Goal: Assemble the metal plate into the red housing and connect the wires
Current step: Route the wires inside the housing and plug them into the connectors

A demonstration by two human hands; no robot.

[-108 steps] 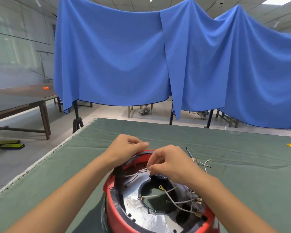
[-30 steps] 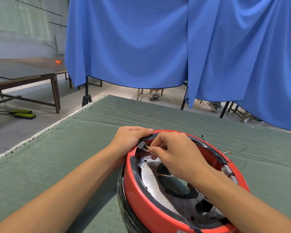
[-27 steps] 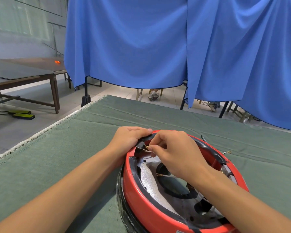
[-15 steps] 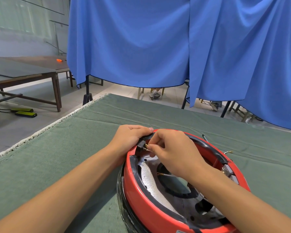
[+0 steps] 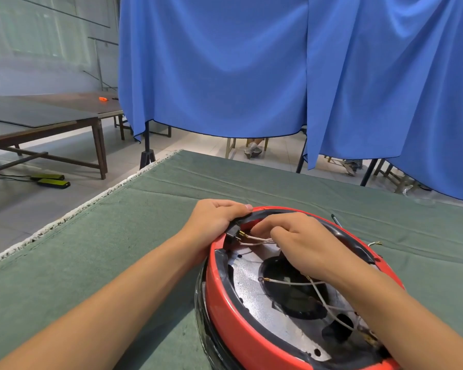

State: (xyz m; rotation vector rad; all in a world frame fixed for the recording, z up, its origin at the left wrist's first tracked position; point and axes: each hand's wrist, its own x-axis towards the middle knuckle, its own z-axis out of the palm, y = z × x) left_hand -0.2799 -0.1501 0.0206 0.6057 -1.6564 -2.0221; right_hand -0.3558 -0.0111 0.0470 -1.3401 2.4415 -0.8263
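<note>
- A blue curtain (image 5: 251,62) hangs across the back of the room, behind a table covered in green cloth (image 5: 118,249).
- The red housing (image 5: 225,303) sits on the cloth at the near right, tilted toward the camera.
- The metal plate (image 5: 251,289) lies inside the housing, around a dark round opening.
- The left hand (image 5: 214,220) grips the far left rim of the housing, fingers curled over it beside a small black connector (image 5: 233,231).
- The right hand (image 5: 302,244) reaches inside, its curled fingers pinching thin white wires (image 5: 259,239) that run to the connector.
- More white wires (image 5: 292,282) cross the dark opening.
</note>
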